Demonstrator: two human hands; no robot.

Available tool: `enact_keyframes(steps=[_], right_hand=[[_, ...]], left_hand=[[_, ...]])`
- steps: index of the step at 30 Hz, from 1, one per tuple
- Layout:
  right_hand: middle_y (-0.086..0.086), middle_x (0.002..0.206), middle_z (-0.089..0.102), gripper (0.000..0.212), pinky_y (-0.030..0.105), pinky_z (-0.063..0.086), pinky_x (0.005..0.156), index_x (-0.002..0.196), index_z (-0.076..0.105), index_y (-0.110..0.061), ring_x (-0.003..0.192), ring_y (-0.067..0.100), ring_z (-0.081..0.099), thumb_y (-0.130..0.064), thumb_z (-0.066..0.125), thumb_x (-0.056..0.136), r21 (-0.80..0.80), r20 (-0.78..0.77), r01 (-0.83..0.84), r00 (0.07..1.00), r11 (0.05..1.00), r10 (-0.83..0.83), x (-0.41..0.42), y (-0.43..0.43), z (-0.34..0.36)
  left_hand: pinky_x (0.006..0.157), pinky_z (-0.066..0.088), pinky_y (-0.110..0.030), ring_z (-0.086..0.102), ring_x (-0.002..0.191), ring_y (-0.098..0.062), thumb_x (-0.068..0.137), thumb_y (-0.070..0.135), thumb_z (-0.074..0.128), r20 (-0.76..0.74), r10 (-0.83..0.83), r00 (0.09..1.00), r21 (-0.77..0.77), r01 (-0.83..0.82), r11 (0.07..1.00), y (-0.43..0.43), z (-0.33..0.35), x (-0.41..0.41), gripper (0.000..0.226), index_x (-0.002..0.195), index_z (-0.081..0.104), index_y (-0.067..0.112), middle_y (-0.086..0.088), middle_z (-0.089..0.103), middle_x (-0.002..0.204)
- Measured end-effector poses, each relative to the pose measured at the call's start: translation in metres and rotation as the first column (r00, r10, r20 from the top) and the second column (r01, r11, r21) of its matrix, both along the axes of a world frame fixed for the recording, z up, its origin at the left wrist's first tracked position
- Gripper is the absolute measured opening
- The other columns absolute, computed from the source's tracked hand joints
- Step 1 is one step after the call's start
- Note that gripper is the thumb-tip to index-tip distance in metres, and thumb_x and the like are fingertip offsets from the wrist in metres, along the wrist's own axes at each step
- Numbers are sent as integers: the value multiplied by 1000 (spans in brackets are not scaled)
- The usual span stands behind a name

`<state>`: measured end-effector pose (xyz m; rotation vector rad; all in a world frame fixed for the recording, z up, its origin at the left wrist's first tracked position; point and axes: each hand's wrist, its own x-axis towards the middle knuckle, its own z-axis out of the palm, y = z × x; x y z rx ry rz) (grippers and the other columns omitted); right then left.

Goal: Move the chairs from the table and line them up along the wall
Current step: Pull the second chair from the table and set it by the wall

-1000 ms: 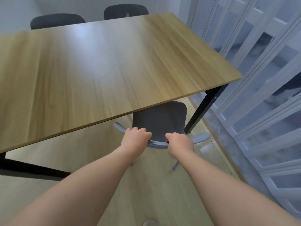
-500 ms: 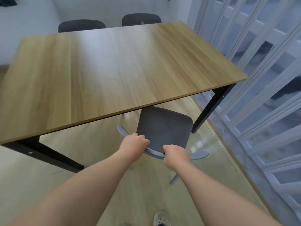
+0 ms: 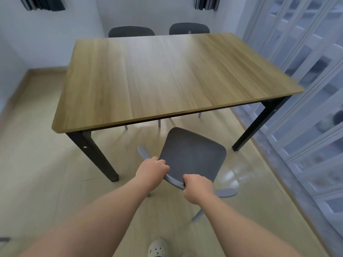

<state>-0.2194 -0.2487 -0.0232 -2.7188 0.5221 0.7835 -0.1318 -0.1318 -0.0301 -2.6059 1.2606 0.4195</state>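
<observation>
A dark grey chair (image 3: 191, 154) stands on the floor just in front of the wooden table (image 3: 167, 75), its seat fully out from under the table edge. My left hand (image 3: 151, 170) and my right hand (image 3: 197, 187) both grip the curved grey backrest rail of this chair. Two more dark grey chairs stand at the table's far side, one at the left (image 3: 131, 31) and one at the right (image 3: 189, 28); only their backrests and thin legs show.
White lattice doors (image 3: 306, 71) run along the right side, close to the table's black leg (image 3: 259, 125). White walls meet in the far left corner. Pale wood floor (image 3: 37, 164) spreads to the left. My shoe (image 3: 157, 248) shows at the bottom edge.
The chair has come out from under the table toward me, both hands still on its backrest. I have stepped back, so the whole table and far wall now show.
</observation>
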Motion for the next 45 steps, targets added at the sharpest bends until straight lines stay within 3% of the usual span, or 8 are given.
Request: enact_keyframes(steps=[3,6,10,18,26,30,35,45], right_hand=[[9,108,61,12,32,35,70,95,48,-17,83,26,44,-9,40,90,-4,-15,-52,999,999,52,-12,10,0],[10,114,63,23,32,36,71,108,55,-13,95,31,55,-9,41,91,-26,-6,-105,994,994,105,-28,14,-1],[10,115,64,26,32,37,71,111,57,-13,100,31,59,-9,43,90,-49,0,-143,990,989,143,-49,19,-2],[11,116,64,27,31,40,74,112,59,-13,108,32,60,-8,43,90,-50,-7,-206,979,977,206,-92,65,-2],[11,116,64,27,31,40,74,110,59,-13,108,32,60,-7,43,90,-120,-7,-41,999,992,40,-104,119,-2],[13,120,63,30,36,48,86,111,60,-14,112,33,60,-6,43,89,-129,-22,116,993,985,-120,-113,161,3],[12,118,65,29,36,48,84,110,61,-15,110,33,60,-7,43,89,-112,-13,250,967,962,-253,-129,216,0],[11,123,64,35,35,47,88,118,61,-16,114,33,59,-6,42,90,-67,-34,342,938,937,-345,-185,320,0]], left_hand=[[80,42,-35,54,110,-29,93,1,44,4,22,1000,-8,-22,1000,14,-1,-16,27,115,58,9,-10,58,119],[83,44,-36,54,110,-30,93,3,44,18,53,998,2,-53,999,23,0,-39,27,115,58,10,-10,58,119],[71,37,-34,54,110,-29,94,5,44,30,70,997,5,-70,998,34,2,-67,25,114,58,13,-7,58,118],[82,46,-35,54,110,-27,95,5,44,27,106,994,9,-106,994,82,3,-113,26,116,57,14,-6,58,119],[74,41,-32,55,109,-27,96,7,44,14,-1,1000,-56,2,998,129,-4,-109,27,115,60,17,-5,60,118],[71,38,-32,54,110,-26,96,10,44,0,-159,987,-59,159,986,158,-7,-100,24,112,61,16,-5,60,117],[69,36,-31,55,110,-26,94,8,46,17,-318,948,-44,318,947,198,-6,-98,24,111,61,16,-4,61,115],[70,37,-31,56,109,-25,95,7,46,14,-419,908,-20,419,908,288,-7,-138,24,111,61,17,-3,61,115]])
